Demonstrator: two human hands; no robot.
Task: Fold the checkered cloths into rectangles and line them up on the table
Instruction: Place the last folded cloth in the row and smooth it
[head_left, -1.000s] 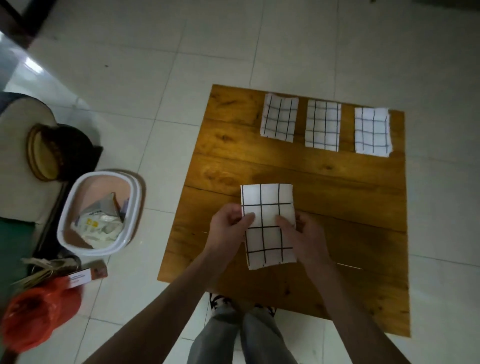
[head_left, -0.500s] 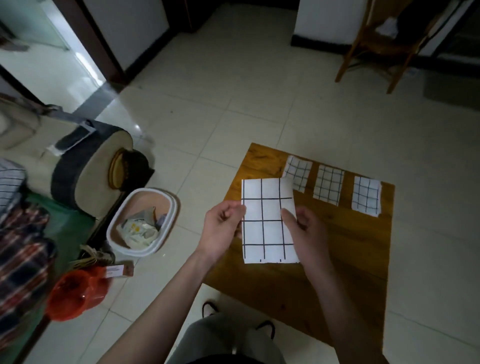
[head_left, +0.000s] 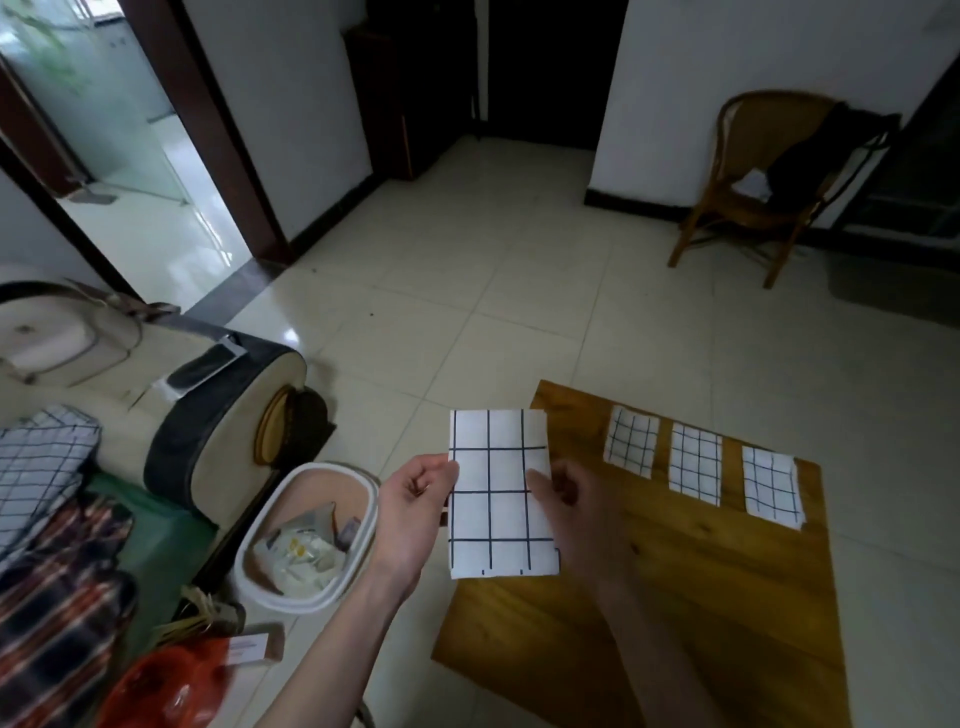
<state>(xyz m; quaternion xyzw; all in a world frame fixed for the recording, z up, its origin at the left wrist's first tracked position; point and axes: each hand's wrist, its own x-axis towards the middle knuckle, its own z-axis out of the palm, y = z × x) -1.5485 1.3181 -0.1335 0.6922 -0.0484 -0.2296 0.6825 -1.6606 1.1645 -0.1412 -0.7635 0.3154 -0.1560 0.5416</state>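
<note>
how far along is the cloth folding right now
Done: three folded cloths lie in a row along the table's far edge. In hand: a fourth cloth, folded to a rectangle, held up between left hand and right hand. Left: setting it into the row.

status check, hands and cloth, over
Left hand and right hand hold folded cloth by its sides, above table. Three folded cloths lined up. Nothing blocking.
</note>
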